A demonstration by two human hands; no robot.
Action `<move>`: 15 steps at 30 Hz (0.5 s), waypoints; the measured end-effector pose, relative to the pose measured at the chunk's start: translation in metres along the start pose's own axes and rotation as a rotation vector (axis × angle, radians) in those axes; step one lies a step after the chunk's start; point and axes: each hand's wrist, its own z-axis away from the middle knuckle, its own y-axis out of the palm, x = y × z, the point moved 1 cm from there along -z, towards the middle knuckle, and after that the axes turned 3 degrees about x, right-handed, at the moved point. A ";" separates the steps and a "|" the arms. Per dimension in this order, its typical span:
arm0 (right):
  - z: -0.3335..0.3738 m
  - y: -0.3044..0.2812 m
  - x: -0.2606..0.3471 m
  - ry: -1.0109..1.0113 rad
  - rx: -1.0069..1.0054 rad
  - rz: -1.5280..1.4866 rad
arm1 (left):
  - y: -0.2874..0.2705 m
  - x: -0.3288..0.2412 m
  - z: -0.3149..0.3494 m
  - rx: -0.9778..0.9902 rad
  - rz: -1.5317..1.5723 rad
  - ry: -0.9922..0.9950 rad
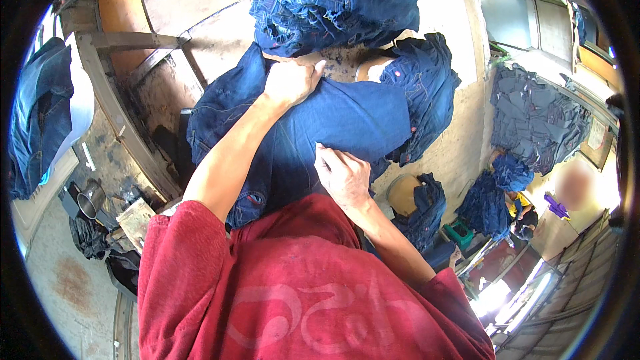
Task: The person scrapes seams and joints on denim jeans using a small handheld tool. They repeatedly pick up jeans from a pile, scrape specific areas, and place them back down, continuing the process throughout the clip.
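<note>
A pair of blue jeans (347, 110) lies stretched across the work surface in front of me, one leg spread fairly smooth. At its far edge my left hand (293, 83) is closed on the denim, thumb sticking out to the right. Nearer my body, my right hand (343, 177) has its fingers curled and pinches the near side of the same leg. The cloth under both palms is hidden. Bunched darker denim (230, 103) shows beside my left forearm, and its lower part hangs against my red shirt.
Beyond my hands rises a tall pile of folded jeans (333, 7). More jeans (427, 93) are heaped to the right. Dark garments (537, 117) form a large stack farther right, near a person (523, 217) in yellow. A wooden frame (127, 93) stands at left, with denim (43, 113) beyond it.
</note>
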 end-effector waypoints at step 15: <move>0.004 -0.002 0.001 0.053 -0.055 -0.128 | 0.000 0.000 -0.001 0.043 -0.002 -0.030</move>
